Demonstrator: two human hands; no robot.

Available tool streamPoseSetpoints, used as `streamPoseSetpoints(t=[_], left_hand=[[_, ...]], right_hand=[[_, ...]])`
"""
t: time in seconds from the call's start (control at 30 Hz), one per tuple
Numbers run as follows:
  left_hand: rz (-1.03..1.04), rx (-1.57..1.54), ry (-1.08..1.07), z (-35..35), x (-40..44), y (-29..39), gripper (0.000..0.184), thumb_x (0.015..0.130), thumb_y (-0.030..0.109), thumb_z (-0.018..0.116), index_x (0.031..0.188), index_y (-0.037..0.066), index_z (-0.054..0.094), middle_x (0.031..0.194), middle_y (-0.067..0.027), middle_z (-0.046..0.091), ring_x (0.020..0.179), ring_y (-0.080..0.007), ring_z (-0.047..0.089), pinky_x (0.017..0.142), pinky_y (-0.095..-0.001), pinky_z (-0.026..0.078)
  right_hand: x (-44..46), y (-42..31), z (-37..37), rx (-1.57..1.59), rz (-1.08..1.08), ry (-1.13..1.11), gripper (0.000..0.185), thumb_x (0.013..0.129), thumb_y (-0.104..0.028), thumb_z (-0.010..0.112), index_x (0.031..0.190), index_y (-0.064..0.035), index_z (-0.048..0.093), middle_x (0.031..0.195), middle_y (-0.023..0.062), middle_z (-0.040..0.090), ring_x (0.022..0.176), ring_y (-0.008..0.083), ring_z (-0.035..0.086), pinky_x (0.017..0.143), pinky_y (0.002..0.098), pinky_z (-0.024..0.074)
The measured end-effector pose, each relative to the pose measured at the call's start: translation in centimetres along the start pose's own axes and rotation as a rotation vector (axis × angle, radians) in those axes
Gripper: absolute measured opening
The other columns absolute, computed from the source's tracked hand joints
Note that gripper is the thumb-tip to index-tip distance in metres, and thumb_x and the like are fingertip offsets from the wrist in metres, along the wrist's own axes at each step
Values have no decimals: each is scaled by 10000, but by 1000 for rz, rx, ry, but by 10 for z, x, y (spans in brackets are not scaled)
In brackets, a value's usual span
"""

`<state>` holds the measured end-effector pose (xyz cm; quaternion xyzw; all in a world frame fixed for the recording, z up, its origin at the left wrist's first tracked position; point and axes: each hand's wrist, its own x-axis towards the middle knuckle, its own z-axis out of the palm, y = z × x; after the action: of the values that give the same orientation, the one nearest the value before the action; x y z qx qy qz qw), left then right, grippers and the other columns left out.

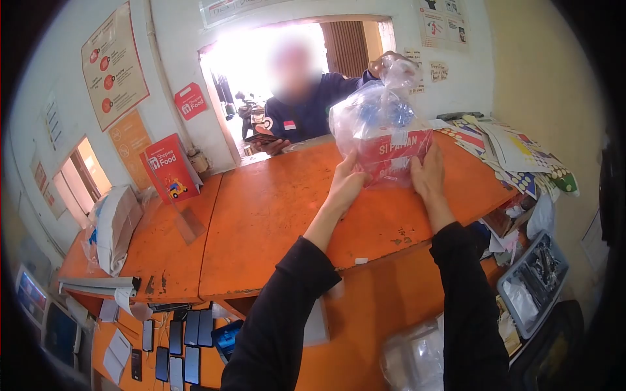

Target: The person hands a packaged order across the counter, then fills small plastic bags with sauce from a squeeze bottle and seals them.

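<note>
Red box (391, 146) lettered "SI…", in clear bag (365, 107), two o'clock, clasped between left hand (347, 179) and right hand (428, 174); another person's hand (379, 64) at bag's top. "Shopee Food" sign (171, 167), nine o'clock; papers (512, 148), three.

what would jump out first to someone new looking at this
Probably the clear plastic bag with a red box inside, right of centre above the orange counter, the wearer's left hand and right hand at its sides and another person's hand at its top. Next, perhaps, the red Shopee Food stand on the counter's left, and the cluster of phones at lower left.
</note>
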<state>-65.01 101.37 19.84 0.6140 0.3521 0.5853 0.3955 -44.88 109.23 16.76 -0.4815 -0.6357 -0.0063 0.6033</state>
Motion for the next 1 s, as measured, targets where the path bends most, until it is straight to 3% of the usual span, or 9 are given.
streamPoseSetpoints(t=[0.13, 0.23, 0.3, 0.37, 0.4, 0.47, 0.7, 0.87, 1.0], left_hand=[[-126, -3, 112, 10, -12, 30, 729, 819, -50, 529, 1509, -46, 297, 1525, -162, 404, 1378, -234, 413, 1089, -354, 359], [-19, -73, 274, 12, -6, 12, 576, 867, 74, 578, 1412, -46, 433, 1406, -172, 523, 1228, -224, 529, 990, -377, 435], [194, 105, 437, -5, 26, -39, 509, 838, 158, 650, 1300, -18, 530, 1199, -166, 649, 1081, -266, 624, 915, -368, 494], [292, 352, 468, -21, 30, -56, 507, 827, 194, 673, 1266, -18, 535, 1175, -219, 629, 1097, -346, 593, 967, -442, 456], [197, 572, 535, -11, 10, -23, 496, 822, 208, 676, 1241, -13, 529, 1194, -241, 589, 1142, -403, 526, 1018, -499, 387], [417, 699, 713, -14, 20, -48, 482, 817, 200, 670, 1227, 1, 513, 1230, -237, 551, 1183, -406, 479, 1032, -517, 346], [626, 840, 513, 9, 6, -10, 434, 875, 154, 639, 1249, -4, 487, 1201, -194, 501, 1143, -354, 466, 1008, -465, 365], [706, 947, 397, 18, -7, 0, 369, 883, 148, 623, 1214, 29, 513, 1178, -187, 478, 1119, -390, 456, 977, -470, 390], [728, 1068, 279, 25, -19, 1, 247, 887, 126, 620, 1114, 40, 577, 1138, -160, 512, 1085, -362, 488, 923, -463, 431]], right_hand=[[-1, 2, 0, 1, 29, 18, 616, 863, -237, 527, 1394, 44, 393, 1327, 273, 515, 1231, 440, 488, 1066, 485, 376], [4, 3, -1, -135, 77, 1, 627, 889, -276, 506, 1423, 30, 387, 1346, 267, 518, 1224, 439, 504, 1063, 492, 380], [2, 9, 1, -235, 70, 29, 640, 906, -301, 501, 1445, 20, 376, 1380, 272, 498, 1258, 433, 486, 1075, 498, 366], [10, 14, 0, -317, -36, 168, 645, 919, -320, 504, 1458, 9, 370, 1414, 285, 465, 1294, 438, 450, 1089, 524, 339], [4, 20, 2, -359, -124, 262, 644, 924, -327, 508, 1459, 3, 369, 1423, 293, 451, 1296, 449, 437, 1090, 547, 327], [-1, 10, 3, -317, -125, 296, 637, 927, -336, 517, 1457, -11, 376, 1407, 286, 450, 1292, 451, 418, 1086, 563, 307], [1, -25, -7, -150, -239, 342, 525, 921, -306, 542, 1373, -55, 449, 1214, 186, 480, 1191, 379, 415, 993, 519, 293], [0, -26, -6, -118, -353, 369, 445, 915, -283, 546, 1300, -66, 493, 1166, 175, 492, 1126, 357, 436, 940, 507, 310], [-3, -33, -11, -66, -417, 364, 399, 912, -264, 550, 1257, -67, 519, 1150, 173, 505, 1110, 356, 449, 942, 515, 312]])
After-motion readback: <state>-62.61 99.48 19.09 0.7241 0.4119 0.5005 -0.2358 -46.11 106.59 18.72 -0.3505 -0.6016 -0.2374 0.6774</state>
